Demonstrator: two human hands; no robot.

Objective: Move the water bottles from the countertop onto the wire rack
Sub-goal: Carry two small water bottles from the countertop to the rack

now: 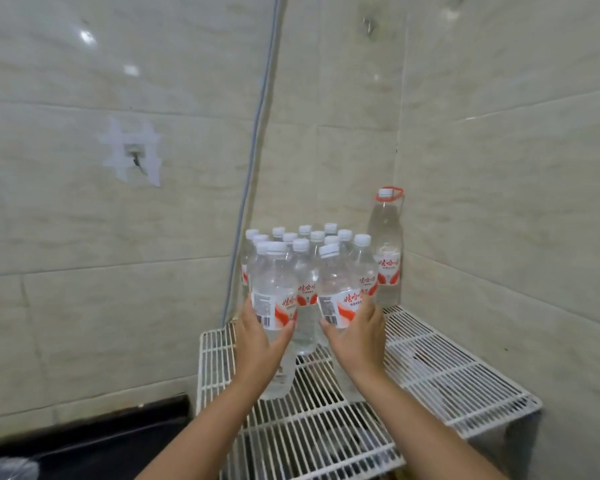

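My left hand (257,341) grips a clear water bottle (273,289) with a white cap and red-and-white label. In my right hand (357,337) is a second, matching bottle (336,289), slightly tilted. Both bottles are at the front of a white wire rack (447,375); their bases are hidden behind my hands, so I cannot tell whether they rest on the wires. Behind them, several identical bottles (309,251) stand packed together at the back of the rack.
A taller bottle (386,251) with a red carry handle stands in the back right corner of the rack. Tiled walls close in behind and on the right. A dark countertop (84,445) lies lower left, with clear plastic (7,467) at its edge.
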